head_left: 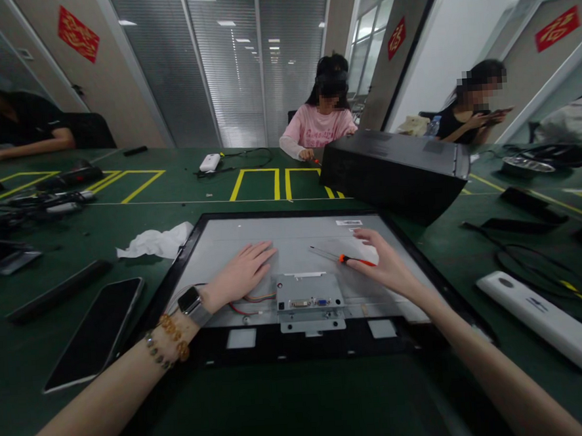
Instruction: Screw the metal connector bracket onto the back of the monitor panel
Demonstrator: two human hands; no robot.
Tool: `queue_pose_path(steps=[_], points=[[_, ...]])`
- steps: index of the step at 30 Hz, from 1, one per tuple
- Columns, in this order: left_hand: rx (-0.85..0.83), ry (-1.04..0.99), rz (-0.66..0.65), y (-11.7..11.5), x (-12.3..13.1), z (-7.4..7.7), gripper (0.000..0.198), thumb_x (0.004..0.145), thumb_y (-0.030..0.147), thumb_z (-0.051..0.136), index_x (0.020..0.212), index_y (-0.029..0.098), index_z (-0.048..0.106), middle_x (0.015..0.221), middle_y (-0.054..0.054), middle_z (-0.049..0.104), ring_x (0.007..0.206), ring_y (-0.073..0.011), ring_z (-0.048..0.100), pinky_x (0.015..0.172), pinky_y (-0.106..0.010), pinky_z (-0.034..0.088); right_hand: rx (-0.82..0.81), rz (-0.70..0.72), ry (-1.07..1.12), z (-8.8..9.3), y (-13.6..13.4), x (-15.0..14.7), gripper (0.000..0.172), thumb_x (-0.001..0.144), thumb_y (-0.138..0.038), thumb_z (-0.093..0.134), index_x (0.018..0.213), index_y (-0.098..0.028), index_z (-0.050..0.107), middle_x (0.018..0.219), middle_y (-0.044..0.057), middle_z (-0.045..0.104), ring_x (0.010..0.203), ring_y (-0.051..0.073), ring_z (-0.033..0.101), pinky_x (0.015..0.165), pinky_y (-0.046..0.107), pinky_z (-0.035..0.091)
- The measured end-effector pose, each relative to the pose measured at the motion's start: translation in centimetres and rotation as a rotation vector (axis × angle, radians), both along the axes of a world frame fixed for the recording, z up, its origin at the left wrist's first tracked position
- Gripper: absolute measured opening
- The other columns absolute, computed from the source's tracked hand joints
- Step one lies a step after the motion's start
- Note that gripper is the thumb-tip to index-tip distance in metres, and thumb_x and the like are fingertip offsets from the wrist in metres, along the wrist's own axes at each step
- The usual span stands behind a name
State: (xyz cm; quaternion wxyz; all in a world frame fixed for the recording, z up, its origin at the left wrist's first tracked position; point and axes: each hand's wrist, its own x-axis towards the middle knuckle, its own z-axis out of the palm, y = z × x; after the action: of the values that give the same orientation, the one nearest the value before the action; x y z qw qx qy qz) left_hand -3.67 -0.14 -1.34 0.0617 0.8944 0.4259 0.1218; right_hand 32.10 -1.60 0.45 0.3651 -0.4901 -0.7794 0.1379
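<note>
An opened monitor lies back side up, with its bare metal panel [214, 249] inside a black frame. My left hand [239, 270] rests flat on the panel, fingers stretched out. A screwdriver [343, 259] with an orange and black handle lies over the panel, its tip pointing left. Around its handle, my right hand [385, 265] has its fingers apart; the thumb overlaps the handle, and I cannot tell whether it presses on it. Between my hands, near the panel's lower edge, sits a metal box [308, 289] with video ports, wires running from its left side.
A phone [98, 332], a black strip [59, 291] and crumpled tissue [157, 241] lie left. On the right are a white elongated device [544, 321] and cables [525, 256]. Beyond the monitor stands a large black casing [391, 172]; a person [322, 121] in pink sits behind it.
</note>
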Motion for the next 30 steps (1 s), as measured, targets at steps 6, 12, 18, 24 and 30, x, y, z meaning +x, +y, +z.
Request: queue_pose_path(steps=[6, 12, 18, 24, 30], points=[[-0.035, -0.059, 0.017, -0.4, 0.1, 0.8, 0.043, 0.100, 0.032, 0.035, 0.140, 0.018, 0.040, 0.150, -0.010, 0.034, 0.139, -0.0234, 0.029, 0.115, -0.047, 0.021, 0.049, 0.181, 0.094, 0.8, -3.2, -2.3, 0.047, 0.088, -0.042, 0.053, 0.131, -0.025, 0.042, 0.136, 0.012, 0.050, 0.126, 0.030, 0.047, 0.103, 0.052, 0.039], [-0.116, -0.115, -0.050, -2.4, 0.6, 2.6, 0.054, 0.098, 0.047, 0.039, 0.146, 0.023, 0.029, 0.150, -0.007, 0.034, 0.137, -0.0192, 0.031, 0.113, -0.040, 0.027, -0.200, 0.327, -0.088, -0.8, -5.2, -3.5, 0.067, 0.083, -0.046, 0.061, 0.141, -0.029, 0.033, 0.146, 0.011, 0.043, 0.133, 0.033, 0.040, 0.106, 0.058, 0.034], [-0.172, -0.154, -0.118, -4.9, 1.6, 4.1, 0.074, 0.076, 0.058, 0.068, 0.137, 0.024, 0.042, 0.130, -0.008, 0.051, 0.118, -0.0242, 0.049, 0.099, -0.038, 0.043, -0.306, 0.344, -0.116, -0.3, -5.2, -2.5, 0.067, 0.080, -0.041, 0.065, 0.137, -0.024, 0.036, 0.142, 0.013, 0.045, 0.131, 0.031, 0.042, 0.108, 0.053, 0.034], [-0.197, -0.220, -0.140, -5.5, 2.3, 4.3, 0.064, 0.065, 0.046, 0.080, 0.119, 0.022, 0.055, 0.116, -0.007, 0.054, 0.107, -0.0260, 0.052, 0.092, -0.040, 0.044, -0.324, 0.330, -0.059, -0.4, -5.2, -2.3, 0.056, 0.077, -0.033, 0.068, 0.126, -0.023, 0.042, 0.133, 0.011, 0.051, 0.126, 0.028, 0.047, 0.107, 0.049, 0.036], [-0.213, -0.273, -0.184, -5.1, 2.8, 4.1, 0.056, 0.066, 0.041, 0.079, 0.114, 0.021, 0.058, 0.115, -0.007, 0.059, 0.106, -0.0256, 0.056, 0.091, -0.039, 0.044, -0.318, 0.305, 0.005, -0.8, -5.2, -2.1, 0.043, 0.075, -0.030, 0.070, 0.109, -0.025, 0.045, 0.131, 0.010, 0.054, 0.125, 0.028, 0.049, 0.105, 0.049, 0.037]])
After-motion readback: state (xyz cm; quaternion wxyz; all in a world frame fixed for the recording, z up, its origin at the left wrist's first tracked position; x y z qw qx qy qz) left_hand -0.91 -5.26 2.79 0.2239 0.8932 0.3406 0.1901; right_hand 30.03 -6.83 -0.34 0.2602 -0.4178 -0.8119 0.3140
